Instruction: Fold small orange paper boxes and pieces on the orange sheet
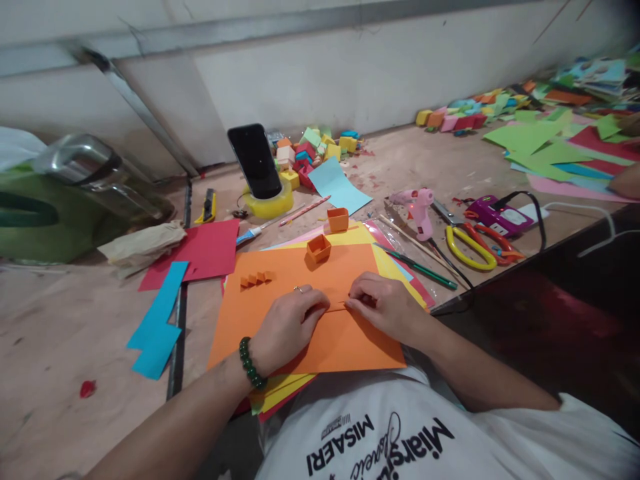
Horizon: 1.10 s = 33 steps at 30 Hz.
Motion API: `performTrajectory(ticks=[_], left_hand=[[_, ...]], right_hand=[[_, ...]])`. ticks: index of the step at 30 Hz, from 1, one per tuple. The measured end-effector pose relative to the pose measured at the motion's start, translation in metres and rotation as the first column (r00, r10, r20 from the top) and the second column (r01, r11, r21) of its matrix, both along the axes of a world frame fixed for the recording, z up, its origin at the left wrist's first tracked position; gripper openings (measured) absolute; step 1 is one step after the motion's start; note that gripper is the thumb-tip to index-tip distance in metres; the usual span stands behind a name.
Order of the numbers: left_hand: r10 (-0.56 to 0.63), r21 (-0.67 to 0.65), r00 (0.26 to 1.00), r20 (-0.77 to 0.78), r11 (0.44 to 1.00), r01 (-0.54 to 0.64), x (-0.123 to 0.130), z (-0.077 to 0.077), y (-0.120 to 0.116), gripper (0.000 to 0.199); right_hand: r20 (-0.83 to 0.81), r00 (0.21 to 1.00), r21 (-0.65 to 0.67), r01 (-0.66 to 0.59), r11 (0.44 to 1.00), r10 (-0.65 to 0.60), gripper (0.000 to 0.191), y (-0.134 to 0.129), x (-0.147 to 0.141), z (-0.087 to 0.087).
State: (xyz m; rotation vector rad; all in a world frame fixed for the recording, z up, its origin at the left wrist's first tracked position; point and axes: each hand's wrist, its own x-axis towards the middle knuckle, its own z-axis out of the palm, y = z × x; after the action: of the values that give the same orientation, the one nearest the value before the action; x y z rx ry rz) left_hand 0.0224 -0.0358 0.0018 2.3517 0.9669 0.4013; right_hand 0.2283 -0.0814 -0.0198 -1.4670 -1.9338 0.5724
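Observation:
Between my fingertips, a narrow orange paper strip lies on a large orange sheet. My left hand pinches its left end, thumb and fingers together. The strip's right end is pinched by my right hand. Just beyond my hands stand two small orange paper boxes, one open-topped box on the orange sheet and another box behind it. A zigzag-folded orange strip rests to the left. Same-coloured paper and my fingers partly hide the strip's ends.
A pink glue gun, yellow-handled scissors and a green pen lie to the right. A phone leans on a yellow tape roll. Blue paper pieces and a cutter are left. Another person's hand shows far right.

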Motion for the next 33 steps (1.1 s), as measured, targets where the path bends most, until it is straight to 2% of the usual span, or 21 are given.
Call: performTrajectory(ticks=[7, 14, 22, 28, 33], left_hand=[[0.085, 0.036, 0.993, -0.087, 0.996, -0.082, 0.0027, -0.0004, -0.0003, 0.012], [0.079, -0.044, 0.995, -0.061, 0.996, -0.082, 0.0028, 0.003, 0.0004, 0.01], [0.069, 0.037, 0.986, -0.152, 0.997, -0.064, 0.0048, 0.0058, -0.0036, 0.023], [0.095, 0.123, 0.978, -0.187, 0.99, -0.073, 0.0063, 0.0004, -0.0062, 0.023], [0.113, 0.147, 0.968, -0.225, 0.986, -0.081, 0.0085, -0.0023, -0.0072, 0.023]], right_hand=[[-0.002, 1.0, 0.019, -0.004, 1.0, 0.004, 0.014, -0.0008, 0.0001, -0.0003], [-0.004, 1.0, 0.0, -0.004, 1.0, 0.004, 0.014, -0.0004, 0.0006, 0.0004], [-0.005, 1.0, 0.005, 0.006, 1.0, -0.006, 0.015, -0.0009, 0.0014, -0.0017], [0.008, 1.0, 0.013, 0.006, 1.0, -0.006, 0.017, -0.0012, 0.0015, -0.0017], [0.0, 1.0, 0.008, 0.009, 1.0, -0.009, 0.017, -0.0011, 0.001, -0.002]])
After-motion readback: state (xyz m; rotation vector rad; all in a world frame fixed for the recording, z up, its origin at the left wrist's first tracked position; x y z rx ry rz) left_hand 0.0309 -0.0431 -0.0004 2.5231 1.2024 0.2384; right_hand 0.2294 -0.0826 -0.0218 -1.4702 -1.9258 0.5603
